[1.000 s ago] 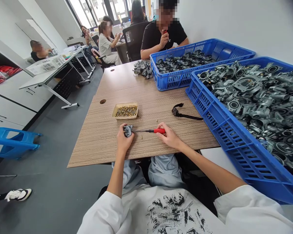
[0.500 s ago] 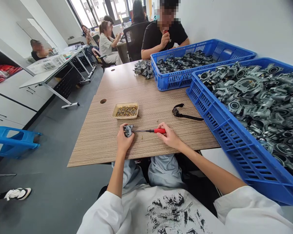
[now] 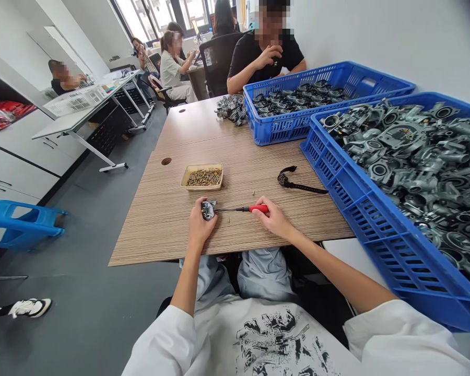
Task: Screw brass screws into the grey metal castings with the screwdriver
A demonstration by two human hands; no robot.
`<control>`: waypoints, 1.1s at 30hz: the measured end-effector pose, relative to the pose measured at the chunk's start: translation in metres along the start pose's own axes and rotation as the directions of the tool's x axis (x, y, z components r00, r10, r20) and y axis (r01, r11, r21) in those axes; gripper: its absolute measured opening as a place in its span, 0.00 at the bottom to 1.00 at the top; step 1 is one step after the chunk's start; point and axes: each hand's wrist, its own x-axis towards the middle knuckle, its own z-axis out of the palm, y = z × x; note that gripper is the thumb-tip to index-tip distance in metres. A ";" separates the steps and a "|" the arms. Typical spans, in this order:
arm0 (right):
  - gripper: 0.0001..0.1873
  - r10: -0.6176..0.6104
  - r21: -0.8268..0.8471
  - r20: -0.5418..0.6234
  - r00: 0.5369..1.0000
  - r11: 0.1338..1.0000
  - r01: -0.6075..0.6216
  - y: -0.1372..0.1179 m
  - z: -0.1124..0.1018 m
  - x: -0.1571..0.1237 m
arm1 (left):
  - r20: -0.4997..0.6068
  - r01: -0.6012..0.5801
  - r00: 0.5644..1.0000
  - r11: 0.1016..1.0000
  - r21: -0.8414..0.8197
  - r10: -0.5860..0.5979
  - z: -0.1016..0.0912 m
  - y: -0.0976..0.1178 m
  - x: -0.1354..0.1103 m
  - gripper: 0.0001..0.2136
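My left hand (image 3: 201, 225) is closed around a grey metal carburetor body (image 3: 208, 210) low over the table. In my right hand (image 3: 273, 218) is a screwdriver (image 3: 258, 208) with a red handle, its fingers wrapped round the grip. The dark shaft points left and its tip meets the right side of the carburetor body; the exact contact point is too small to make out. Just below the shaft a small brass piece (image 3: 228, 220) stands on the table. Another small piece (image 3: 253, 192) lies above the handle. A shallow tray (image 3: 183, 186) of small brass and grey parts sits beyond my left hand.
A black wristwatch (image 3: 283, 180) lies on the wooden table (image 3: 149, 219). Two blue crates, one nearer (image 3: 348, 209) and one farther (image 3: 266, 133), hold many metal bodies. More metal parts (image 3: 232, 108) are piled beside the far crate. A person (image 3: 254, 62) sits across the table.
My hands, the carburetor body and the screwdriver keep nearly the same pose, with a slight shift in the view. The person across has changed the position of a hand near the face.
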 end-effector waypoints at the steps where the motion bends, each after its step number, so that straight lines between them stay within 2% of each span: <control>1: 0.15 0.010 0.009 0.010 1.000 1.000 -0.010 0.000 0.000 0.000 | 0.001 0.003 1.000 1.000 -0.004 -0.003 0.000 0.000 0.000 0.27; 5: 0.16 0.037 0.021 0.040 0.999 0.999 -0.038 -0.002 -0.001 -0.001 | 0.006 0.014 1.000 1.000 -0.017 -0.014 -0.001 -0.001 0.001 0.27; 12: 0.14 -0.035 -0.001 0.048 0.998 0.999 0.035 -0.005 -0.003 -0.001 | 0.010 0.029 1.000 0.999 -0.036 -0.029 -0.001 0.001 0.000 0.26; 23: 0.16 0.026 -0.010 -0.011 1.000 1.000 -0.026 -0.003 0.000 0.001 | 0.015 0.034 0.999 0.999 -0.035 -0.033 -0.002 0.001 0.000 0.27; 33: 0.15 0.000 0.019 0.050 0.999 1.000 -0.001 -0.006 -0.002 -0.002 | 0.010 0.038 0.999 0.999 -0.027 -0.037 -0.002 0.002 0.000 0.26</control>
